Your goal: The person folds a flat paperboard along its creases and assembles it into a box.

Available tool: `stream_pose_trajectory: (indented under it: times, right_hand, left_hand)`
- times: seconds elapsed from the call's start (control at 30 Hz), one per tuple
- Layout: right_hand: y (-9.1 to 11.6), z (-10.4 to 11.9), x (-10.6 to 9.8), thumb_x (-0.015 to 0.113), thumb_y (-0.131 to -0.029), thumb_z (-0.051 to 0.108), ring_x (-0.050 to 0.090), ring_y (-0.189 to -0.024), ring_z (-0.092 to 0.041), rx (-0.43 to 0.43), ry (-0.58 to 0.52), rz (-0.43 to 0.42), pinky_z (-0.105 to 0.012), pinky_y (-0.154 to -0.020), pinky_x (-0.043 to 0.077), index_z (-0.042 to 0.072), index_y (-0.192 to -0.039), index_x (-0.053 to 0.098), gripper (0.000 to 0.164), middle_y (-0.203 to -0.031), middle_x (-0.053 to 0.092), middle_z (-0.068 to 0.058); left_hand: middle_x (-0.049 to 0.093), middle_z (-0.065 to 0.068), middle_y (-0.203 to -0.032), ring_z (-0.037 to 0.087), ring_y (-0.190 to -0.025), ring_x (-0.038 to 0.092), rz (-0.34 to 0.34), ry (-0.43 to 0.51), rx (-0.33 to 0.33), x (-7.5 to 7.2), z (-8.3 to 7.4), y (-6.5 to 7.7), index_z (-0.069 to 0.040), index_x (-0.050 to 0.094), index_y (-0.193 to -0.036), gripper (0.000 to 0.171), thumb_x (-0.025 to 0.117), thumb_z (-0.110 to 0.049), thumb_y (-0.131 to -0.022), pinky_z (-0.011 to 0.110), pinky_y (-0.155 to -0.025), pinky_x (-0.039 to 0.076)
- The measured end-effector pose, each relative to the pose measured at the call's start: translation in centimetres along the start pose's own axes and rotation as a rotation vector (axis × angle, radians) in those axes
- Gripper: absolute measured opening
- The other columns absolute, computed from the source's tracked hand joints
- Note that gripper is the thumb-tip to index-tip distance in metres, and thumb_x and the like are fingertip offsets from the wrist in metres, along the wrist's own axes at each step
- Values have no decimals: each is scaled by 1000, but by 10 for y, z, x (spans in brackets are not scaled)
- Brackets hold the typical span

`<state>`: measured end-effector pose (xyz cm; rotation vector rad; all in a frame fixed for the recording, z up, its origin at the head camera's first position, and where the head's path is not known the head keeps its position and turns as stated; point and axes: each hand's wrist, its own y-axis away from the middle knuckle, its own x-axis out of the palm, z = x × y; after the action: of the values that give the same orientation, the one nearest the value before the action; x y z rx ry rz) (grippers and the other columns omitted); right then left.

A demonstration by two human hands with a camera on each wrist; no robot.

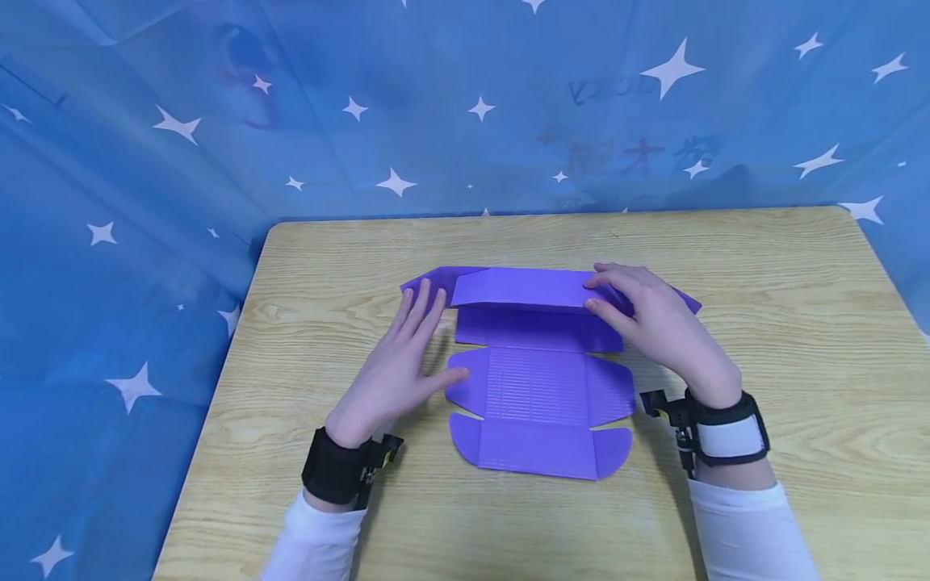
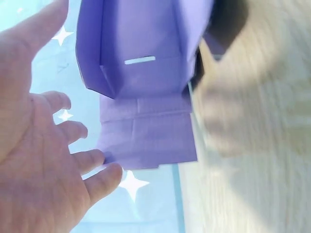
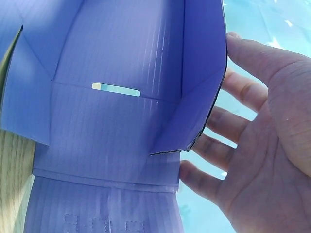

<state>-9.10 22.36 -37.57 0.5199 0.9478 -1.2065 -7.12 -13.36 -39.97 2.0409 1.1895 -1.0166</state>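
A purple cardboard box blank [image 1: 536,448], partly folded, lies on the wooden table. Its far panel [image 1: 534,286] stands raised with side flaps turned up, and a narrow slot [image 3: 124,90] shows in it in the right wrist view. On the left side, my left hand [image 1: 385,375] spreads its straight fingers against the left flap [image 1: 443,280], its thumb near the lower left tab. At the right end, my right hand [image 1: 657,323] touches the folded-up side flap [image 3: 201,92] with loosely bent fingers. In the right wrist view those fingers sit partly behind the flap's edge.
The wooden table [image 1: 814,339] extends to both sides of the cardboard. A blue curtain with white stars [image 1: 465,105] hangs behind it and at the left. Black wrist straps with small cameras [image 1: 341,468] are on both arms.
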Motion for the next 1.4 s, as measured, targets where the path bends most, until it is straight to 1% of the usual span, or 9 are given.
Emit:
stream_pose_trajectory:
  times: [0.13, 0.23, 0.37, 0.47, 0.63, 0.8, 1.0, 1.13, 1.4]
  right_hand:
    - [-2, 1, 1, 68, -104, 22, 56, -139, -46, -10, 0, 7, -63, -118, 44, 7, -128, 71, 29, -147, 63, -24]
    - [-3, 2, 2, 67, -105, 24, 56, -140, -45, -9, -1, 29, -63, -118, 44, 7, -129, 71, 30, -148, 62, -23]
    - [-4, 4, 4, 65, -105, 25, 55, -141, -44, 0, 0, 48, -62, -119, 43, 8, -130, 70, 30, -150, 61, -23]
    - [-4, 4, 5, 66, -105, 25, 56, -141, -45, -4, 3, 39, -63, -118, 44, 8, -129, 70, 30, -149, 61, -23]
    - [-2, 4, 6, 67, -104, 23, 56, -140, -47, -7, 8, 18, -64, -118, 44, 7, -128, 70, 29, -147, 62, -25]
    - [0, 4, 6, 68, -104, 22, 56, -140, -47, -5, 10, 10, -64, -118, 43, 7, -128, 71, 29, -147, 63, -25]
    - [-1, 5, 6, 68, -103, 22, 56, -140, -47, -11, 16, 3, -64, -118, 43, 6, -127, 71, 29, -146, 63, -25]
    - [-1, 5, 4, 68, -104, 23, 56, -140, -47, -7, 19, 10, -64, -118, 43, 7, -128, 71, 29, -147, 62, -25]
    - [2, 5, 2, 69, -103, 23, 56, -139, -48, -2, 36, -1, -65, -117, 44, 7, -128, 70, 30, -146, 62, -25]
  left_hand:
    - [-9, 1, -180, 30, -168, -8, -43, 38, -2, -3, -6, -6, -25, 1, -170, 103, 69, -55, -98, 58, -136, 17]
    - [-4, 1, -180, 27, -169, -4, -82, 70, -15, -5, -11, -12, -26, 7, -170, 98, 69, -53, -99, 56, -136, 17]
    - [9, 4, -180, 28, -169, 6, -142, 96, 5, -5, -18, -21, -23, 18, -170, 89, 68, -48, -101, 58, -135, 22]
    - [17, 6, -179, 29, -167, 15, -182, 108, 25, -4, -21, -27, -21, 25, -168, 81, 67, -44, -103, 60, -132, 28]
    - [32, 9, -174, 32, -162, 32, -247, 111, 46, 2, -22, -33, -17, 38, -164, 69, 67, -36, -104, 56, -128, 38]
    - [50, 11, -164, 32, -152, 49, -294, 86, 70, 8, -22, -38, -14, 52, -156, 58, 68, -30, -103, 51, -122, 47]
    - [70, 11, -142, 31, -135, 65, -382, 75, 94, 13, -21, -43, -10, 68, -140, 40, 71, -20, -101, 47, -114, 54]
    - [75, 12, -132, 29, -125, 71, -430, 91, 98, 17, -21, -45, -8, 74, -131, 32, 72, -15, -100, 45, -106, 59]
    - [79, 13, -121, 28, -113, 76, -430, 126, 88, 23, -24, -51, -5, 77, -125, 28, 74, -15, -99, 42, -97, 63]
